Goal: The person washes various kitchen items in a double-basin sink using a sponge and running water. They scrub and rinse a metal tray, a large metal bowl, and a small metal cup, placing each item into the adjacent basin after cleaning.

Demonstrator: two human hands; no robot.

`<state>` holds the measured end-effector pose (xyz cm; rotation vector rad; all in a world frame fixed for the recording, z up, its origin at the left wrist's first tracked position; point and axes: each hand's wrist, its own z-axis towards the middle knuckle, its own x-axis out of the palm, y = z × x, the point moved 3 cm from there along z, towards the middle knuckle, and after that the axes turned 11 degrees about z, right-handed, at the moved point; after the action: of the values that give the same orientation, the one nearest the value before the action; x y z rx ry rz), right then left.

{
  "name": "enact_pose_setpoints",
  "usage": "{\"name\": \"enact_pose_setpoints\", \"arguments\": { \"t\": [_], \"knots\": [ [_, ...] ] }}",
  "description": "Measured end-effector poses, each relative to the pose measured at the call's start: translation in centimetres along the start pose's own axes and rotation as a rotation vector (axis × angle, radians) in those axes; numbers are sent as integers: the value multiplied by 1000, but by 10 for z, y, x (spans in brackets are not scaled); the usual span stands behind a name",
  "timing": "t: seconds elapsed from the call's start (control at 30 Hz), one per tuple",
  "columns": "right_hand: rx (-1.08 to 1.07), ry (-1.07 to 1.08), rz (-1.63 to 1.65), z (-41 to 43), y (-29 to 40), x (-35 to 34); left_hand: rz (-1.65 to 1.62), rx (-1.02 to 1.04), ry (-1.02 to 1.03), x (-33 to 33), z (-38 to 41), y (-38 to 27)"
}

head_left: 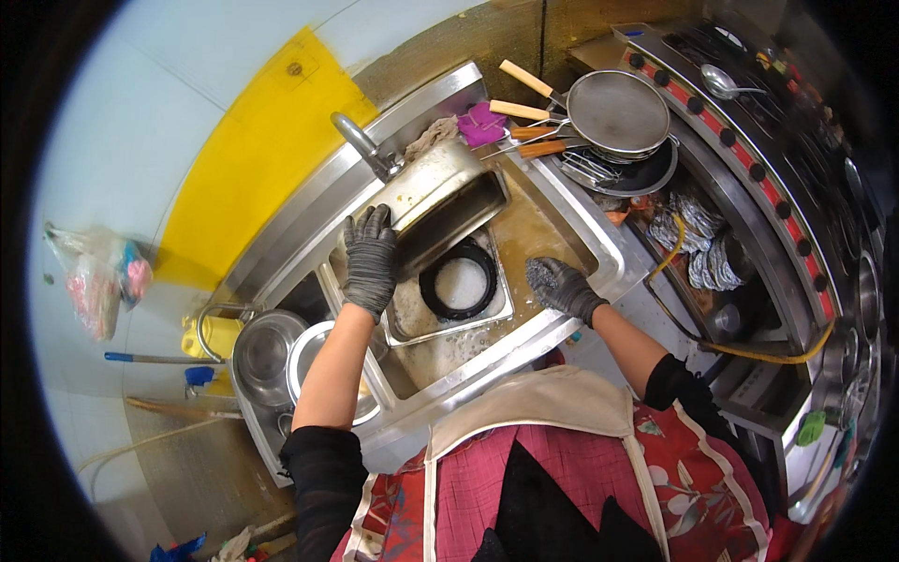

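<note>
Both my hands wear dark gloves. My left hand grips the near left end of a deep rectangular steel pan, fingers spread over its outer wall. The pan lies tilted on its side across the sink, its dark hollow facing me. In my right hand is a grey metal scourer, held over the right side of the sink basin, apart from the pan. Below the pan a square metal tray sits in brownish water. Within it is a round black-rimmed container with white suds.
A faucet rises behind the pan, near a purple cloth. Wooden-handled strainers are stacked at the right back. Metal pots fill the left basin. A yellow hose runs by the stove at right.
</note>
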<state>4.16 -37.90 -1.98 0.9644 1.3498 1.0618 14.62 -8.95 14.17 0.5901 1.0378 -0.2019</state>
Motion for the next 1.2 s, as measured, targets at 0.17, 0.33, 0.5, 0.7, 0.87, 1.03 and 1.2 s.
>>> {"name": "enact_pose_setpoints", "arguments": {
  "t": [0.17,0.33,0.5,0.7,0.87,1.03,1.2],
  "knots": [
    [-8,17,-22,0,-3,4,-35,54,-57,46,9,-19],
    [-22,2,-51,0,-20,1,-66,127,98,70,-7,-64],
    [84,100,-86,0,5,-1,-32,110,183,116,-14,-69],
    [-86,28,-95,-1,9,0,49,75,266,142,56,-40],
    [-39,41,-93,-7,6,-5,67,113,437,139,88,-51],
    [-51,61,-35,-4,8,-4,-69,-83,336,173,85,-45],
    [21,102,-114,8,-12,4,-319,-271,684,169,104,-27]
  ]
}}
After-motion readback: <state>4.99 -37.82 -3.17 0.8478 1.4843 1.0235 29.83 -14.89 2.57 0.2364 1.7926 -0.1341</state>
